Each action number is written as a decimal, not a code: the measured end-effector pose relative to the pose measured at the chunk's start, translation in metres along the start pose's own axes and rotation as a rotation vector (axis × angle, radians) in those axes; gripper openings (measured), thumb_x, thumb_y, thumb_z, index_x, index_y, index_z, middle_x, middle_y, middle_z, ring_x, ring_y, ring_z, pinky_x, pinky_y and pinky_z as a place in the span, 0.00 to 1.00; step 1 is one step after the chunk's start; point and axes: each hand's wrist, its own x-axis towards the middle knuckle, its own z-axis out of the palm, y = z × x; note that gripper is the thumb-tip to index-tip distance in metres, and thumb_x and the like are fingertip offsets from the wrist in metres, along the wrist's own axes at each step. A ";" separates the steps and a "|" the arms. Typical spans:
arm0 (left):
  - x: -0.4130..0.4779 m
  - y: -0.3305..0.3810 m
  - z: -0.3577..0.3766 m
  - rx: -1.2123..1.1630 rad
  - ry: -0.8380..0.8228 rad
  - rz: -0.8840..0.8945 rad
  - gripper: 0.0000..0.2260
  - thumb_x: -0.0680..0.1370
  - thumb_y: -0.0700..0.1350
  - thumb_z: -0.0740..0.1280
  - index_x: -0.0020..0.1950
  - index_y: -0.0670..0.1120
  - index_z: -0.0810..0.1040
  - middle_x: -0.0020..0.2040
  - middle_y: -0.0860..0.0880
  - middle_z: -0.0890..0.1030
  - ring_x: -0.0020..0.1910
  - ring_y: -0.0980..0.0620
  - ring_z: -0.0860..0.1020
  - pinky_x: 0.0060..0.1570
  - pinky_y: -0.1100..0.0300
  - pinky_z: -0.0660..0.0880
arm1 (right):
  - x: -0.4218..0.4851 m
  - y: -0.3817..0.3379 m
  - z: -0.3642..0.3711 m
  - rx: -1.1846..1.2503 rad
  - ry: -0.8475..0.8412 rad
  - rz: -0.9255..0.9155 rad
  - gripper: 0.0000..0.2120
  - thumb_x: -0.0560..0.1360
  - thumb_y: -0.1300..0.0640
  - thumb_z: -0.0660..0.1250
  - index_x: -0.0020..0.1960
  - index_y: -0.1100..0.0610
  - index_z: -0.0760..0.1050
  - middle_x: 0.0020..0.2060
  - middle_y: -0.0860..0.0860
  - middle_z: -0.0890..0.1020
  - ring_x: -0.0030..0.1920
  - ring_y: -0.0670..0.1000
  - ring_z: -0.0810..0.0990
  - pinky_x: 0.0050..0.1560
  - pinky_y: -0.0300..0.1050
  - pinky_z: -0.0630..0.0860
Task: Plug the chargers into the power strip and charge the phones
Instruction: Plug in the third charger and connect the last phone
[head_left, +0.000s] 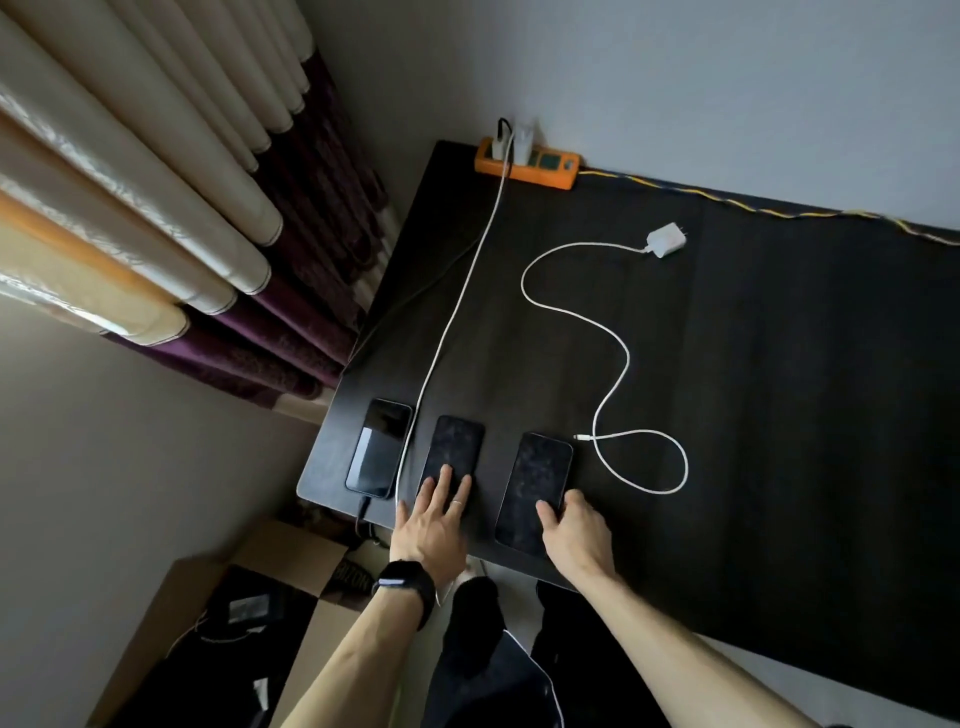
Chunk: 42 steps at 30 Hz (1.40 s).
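Observation:
Three dark phones lie side by side near the table's front left edge. The left phone (379, 448) has a black cable at its near end. My left hand (434, 512) rests flat with spread fingers on the middle phone (453, 447). My right hand (574, 532) grips the near right corner of the right phone (535, 483). An orange power strip (540, 171) sits at the table's far edge with two chargers (514, 140) plugged in. A white cable (457, 306) runs from it down to my left hand. A loose white charger (666, 240) lies unplugged, and its cable (618, 364) snakes toward the right phone.
The black table (779, 389) stands against a grey wall. A yellow-blue cord (727, 200) runs along its far edge from the strip. Curtains (156, 208) hang at the left. Open cardboard boxes (270, 597) stand on the floor below the table's front left corner.

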 end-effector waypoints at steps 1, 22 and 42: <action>0.001 -0.001 -0.001 0.001 -0.003 0.012 0.35 0.80 0.47 0.59 0.81 0.55 0.42 0.81 0.50 0.40 0.80 0.46 0.45 0.76 0.40 0.50 | -0.001 -0.003 -0.001 -0.014 -0.002 0.002 0.17 0.80 0.44 0.63 0.52 0.59 0.71 0.51 0.57 0.83 0.54 0.61 0.81 0.51 0.51 0.75; 0.046 -0.019 -0.083 -0.047 0.114 0.272 0.21 0.78 0.51 0.60 0.72 0.52 0.70 0.67 0.47 0.74 0.67 0.44 0.71 0.63 0.49 0.71 | -0.008 -0.040 -0.039 -0.168 0.107 0.086 0.21 0.76 0.41 0.65 0.65 0.48 0.71 0.58 0.46 0.82 0.58 0.55 0.82 0.53 0.50 0.79; 0.250 0.060 -0.095 -0.104 0.616 0.209 0.32 0.80 0.64 0.51 0.81 0.53 0.51 0.82 0.51 0.49 0.80 0.50 0.45 0.77 0.44 0.48 | 0.276 -0.080 -0.234 -0.346 0.380 -0.149 0.35 0.78 0.59 0.65 0.79 0.43 0.52 0.80 0.53 0.46 0.57 0.59 0.78 0.42 0.48 0.74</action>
